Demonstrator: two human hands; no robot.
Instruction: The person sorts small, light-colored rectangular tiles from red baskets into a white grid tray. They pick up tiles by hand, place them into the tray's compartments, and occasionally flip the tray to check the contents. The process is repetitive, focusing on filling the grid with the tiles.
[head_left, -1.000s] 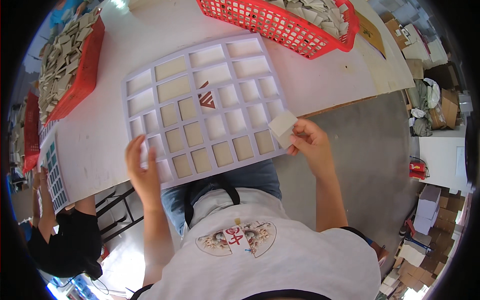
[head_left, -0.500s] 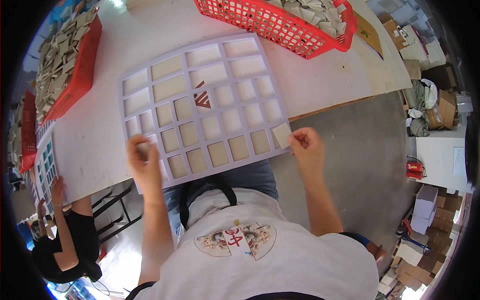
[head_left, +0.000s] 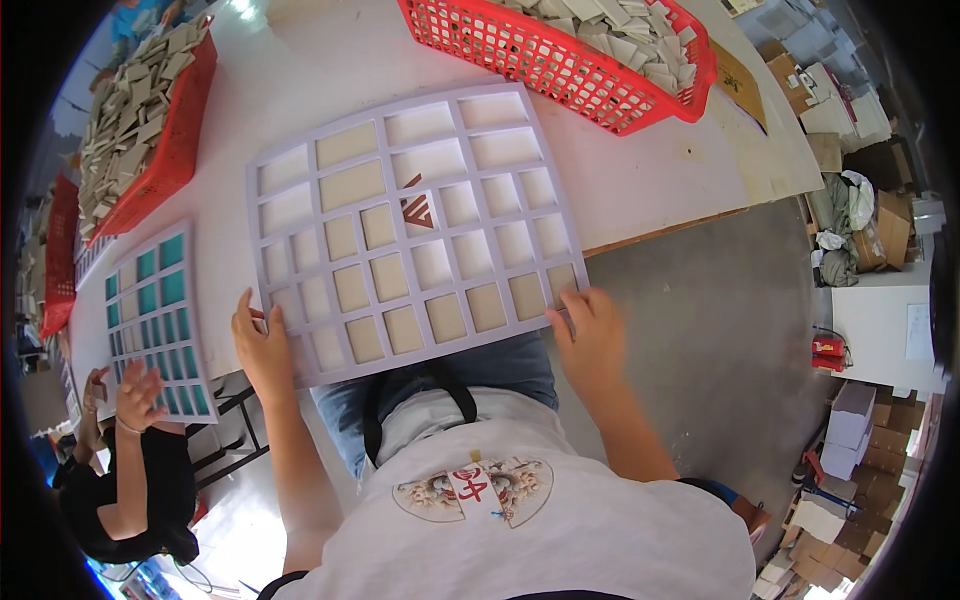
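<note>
A lavender grid frame (head_left: 415, 228) with many square and oblong cells lies on the white table (head_left: 300, 90); beige tiles fill its cells, and one tile near the middle bears a red mark (head_left: 417, 211). My left hand (head_left: 262, 345) grips the frame's near left corner. My right hand (head_left: 590, 335) holds the near right corner, fingers on the rim. The frame's near edge overhangs the table edge above my lap.
A red basket (head_left: 560, 60) of beige tiles stands at the back right, another red basket (head_left: 150, 130) at the left. A second grid frame with teal tiles (head_left: 155, 320) lies to the left, where another person's hand (head_left: 135, 392) works. Cardboard boxes (head_left: 860, 430) stand on the floor at right.
My right hand has set down the beige tile it held and moved onto the frame's near right corner. The frame has slid toward me. The co-worker's teal frame came into view.
</note>
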